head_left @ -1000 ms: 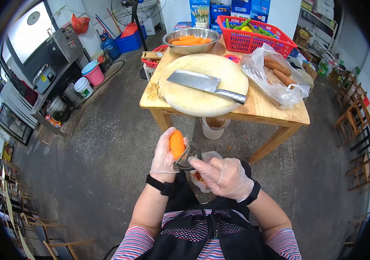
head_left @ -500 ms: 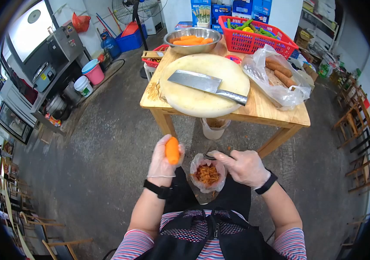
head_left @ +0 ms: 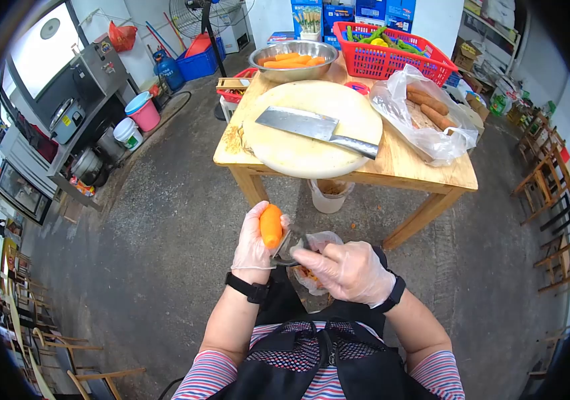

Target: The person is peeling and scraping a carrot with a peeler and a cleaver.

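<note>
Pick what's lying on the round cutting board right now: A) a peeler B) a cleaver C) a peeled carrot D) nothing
B. A cleaver lies flat across the round cutting board on the table; the peeler is in the right hand and the carrot in the left hand.

Carrot (head_left: 271,225) in left hand (head_left: 253,241); peeler (head_left: 289,245) in right hand (head_left: 346,270), touching carrot. Bag (head_left: 316,241) under hands. Beyond hands: worktop (head_left: 418,175) bearing board (head_left: 298,157) with cleaver (head_left: 311,128) on it; bowl (head_left: 295,59) behind; basket (head_left: 383,61) right of bowl.
</note>
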`<state>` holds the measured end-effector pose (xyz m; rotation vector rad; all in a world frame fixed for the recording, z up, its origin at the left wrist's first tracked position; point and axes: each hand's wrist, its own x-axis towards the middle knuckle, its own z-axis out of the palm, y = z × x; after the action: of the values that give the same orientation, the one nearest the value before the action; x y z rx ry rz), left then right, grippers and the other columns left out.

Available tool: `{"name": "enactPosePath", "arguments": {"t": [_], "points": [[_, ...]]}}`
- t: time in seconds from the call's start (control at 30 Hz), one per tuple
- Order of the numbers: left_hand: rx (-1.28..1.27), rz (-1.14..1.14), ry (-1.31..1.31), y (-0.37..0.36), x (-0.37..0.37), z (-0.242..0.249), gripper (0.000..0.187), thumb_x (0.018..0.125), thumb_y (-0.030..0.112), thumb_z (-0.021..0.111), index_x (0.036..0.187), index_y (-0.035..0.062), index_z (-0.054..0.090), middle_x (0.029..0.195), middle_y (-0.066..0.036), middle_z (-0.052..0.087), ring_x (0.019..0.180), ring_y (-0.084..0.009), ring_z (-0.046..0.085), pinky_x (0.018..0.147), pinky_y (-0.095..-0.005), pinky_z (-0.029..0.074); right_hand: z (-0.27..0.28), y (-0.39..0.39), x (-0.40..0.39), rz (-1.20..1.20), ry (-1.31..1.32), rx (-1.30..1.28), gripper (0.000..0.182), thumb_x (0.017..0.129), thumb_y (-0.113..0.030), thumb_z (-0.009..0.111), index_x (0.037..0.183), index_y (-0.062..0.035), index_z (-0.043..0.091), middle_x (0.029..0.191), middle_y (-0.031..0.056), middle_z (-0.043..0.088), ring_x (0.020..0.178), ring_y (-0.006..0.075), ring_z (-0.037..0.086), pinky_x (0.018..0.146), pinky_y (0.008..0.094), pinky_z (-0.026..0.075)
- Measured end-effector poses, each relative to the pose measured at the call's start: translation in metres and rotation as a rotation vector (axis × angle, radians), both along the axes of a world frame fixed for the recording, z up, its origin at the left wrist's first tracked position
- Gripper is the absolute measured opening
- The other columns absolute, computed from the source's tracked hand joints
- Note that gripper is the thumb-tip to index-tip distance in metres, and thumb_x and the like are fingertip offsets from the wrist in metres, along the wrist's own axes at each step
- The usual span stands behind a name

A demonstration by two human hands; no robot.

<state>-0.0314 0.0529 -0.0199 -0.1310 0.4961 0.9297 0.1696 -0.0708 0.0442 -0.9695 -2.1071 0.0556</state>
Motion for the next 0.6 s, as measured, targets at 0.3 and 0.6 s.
{"name": "enactPosePath", "arguments": {"t": [0.3,0.6], "points": [[-0.106,0.049,0.059,-0.008,-0.003,0.002,0.031,0.092,0.021,0.062,0.106,0.0013,0.042,0.084,-0.015,0.051,0.066,-0.0233,0.059,0.054,-0.0300,0.058,0.005,0.015,0.031,-0.049,-0.393,0.110,0.058,0.079,-0.016,0.063,0.135,-0.0283,0.057,0.061,0.0017,0.043,0.048,0.0182,0.053,0.044,0.0337,0.045],[0.429,-0.043,0.284,-0.038,-0.002,0.036,0.045,0.086,0.020,0.068,0.121,0.0023,0.045,0.101,-0.012,0.058,0.070,-0.0170,0.059,0.056,-0.0260,0.053,-0.073,0.003,0.039,-0.311,-0.158,-0.290,0.059,0.089,-0.015,0.058,0.145,-0.0165,0.041,0.076,0.0136,0.062,0.063,0.0335,0.064,0.055,0.0437,0.052]]}}
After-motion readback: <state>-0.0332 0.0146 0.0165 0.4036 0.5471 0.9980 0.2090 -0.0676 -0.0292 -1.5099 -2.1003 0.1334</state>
